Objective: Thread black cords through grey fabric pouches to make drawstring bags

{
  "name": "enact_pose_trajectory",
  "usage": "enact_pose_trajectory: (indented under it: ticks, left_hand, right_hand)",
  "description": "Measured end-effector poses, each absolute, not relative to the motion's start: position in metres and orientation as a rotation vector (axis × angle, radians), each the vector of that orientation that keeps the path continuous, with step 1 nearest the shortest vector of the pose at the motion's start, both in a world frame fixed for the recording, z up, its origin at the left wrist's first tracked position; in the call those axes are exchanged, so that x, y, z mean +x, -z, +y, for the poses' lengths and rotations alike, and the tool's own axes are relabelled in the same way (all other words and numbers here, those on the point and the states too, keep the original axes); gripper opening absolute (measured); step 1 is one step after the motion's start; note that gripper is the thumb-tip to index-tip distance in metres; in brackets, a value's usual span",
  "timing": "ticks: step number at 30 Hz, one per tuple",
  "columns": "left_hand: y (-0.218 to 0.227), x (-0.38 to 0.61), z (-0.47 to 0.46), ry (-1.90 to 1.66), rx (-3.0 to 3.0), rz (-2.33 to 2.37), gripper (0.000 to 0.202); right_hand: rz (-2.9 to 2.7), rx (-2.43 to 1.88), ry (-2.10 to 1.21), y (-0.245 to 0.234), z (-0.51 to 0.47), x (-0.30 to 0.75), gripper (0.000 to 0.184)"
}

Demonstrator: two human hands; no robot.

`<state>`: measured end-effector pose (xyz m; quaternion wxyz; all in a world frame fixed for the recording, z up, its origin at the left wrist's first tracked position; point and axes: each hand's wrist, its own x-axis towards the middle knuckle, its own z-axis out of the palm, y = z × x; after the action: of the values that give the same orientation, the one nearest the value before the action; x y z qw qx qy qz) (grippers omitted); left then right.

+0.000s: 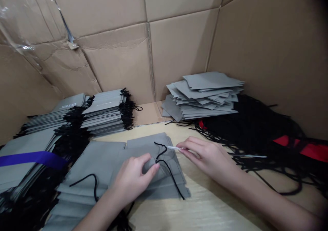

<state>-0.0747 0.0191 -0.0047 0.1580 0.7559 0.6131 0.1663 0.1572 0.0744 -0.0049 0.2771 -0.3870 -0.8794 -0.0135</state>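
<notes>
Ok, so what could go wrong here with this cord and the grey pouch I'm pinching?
The black cord looks only loosely looped at the thin tool in the right hand, so it could slip off.
The left hand pinches just one spot of the grey pouch, which may slide on the pouches beneath.
The loose cord heap nearby might snag it.

Grey pouches [153, 156], black cord [169, 173], purple ribbon [33, 158], brown cardboard [179, 43].

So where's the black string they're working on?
Head view, low in the middle: the black string lies on the grey pouch pinched by the left hand, its loop at the thin tool held by the right hand.
</notes>
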Motion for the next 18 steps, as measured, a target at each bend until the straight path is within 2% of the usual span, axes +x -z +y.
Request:
enact_pose_trajectory:
  ticks: [5,8,12,18]
  left_hand:
    - [-0.001,-0.069,0.014,-0.279,2.305,1.87,0.034]
    - [-0.003,-0.066,0.014,-0.174,2.337,1.975,0.04]
    - [0.0,-0.065,0.017,-0.105,2.343,1.996,0.05]
    - [0.006,-0.065,0.022,-0.165,2.335,2.092,0.047]
  right_hand:
    - [-2.448,-1.274,-0.018,0.004,0.071,0.156,0.015]
    - [-2.492,-1.379,0.059,0.005,0.067,0.156,0.014]
    - [-2.487,-1.328,0.261,0.008,0.058,0.152,0.014]
    - [-2.542,-1.149,0.293,0.013,0.046,0.143,0.015]
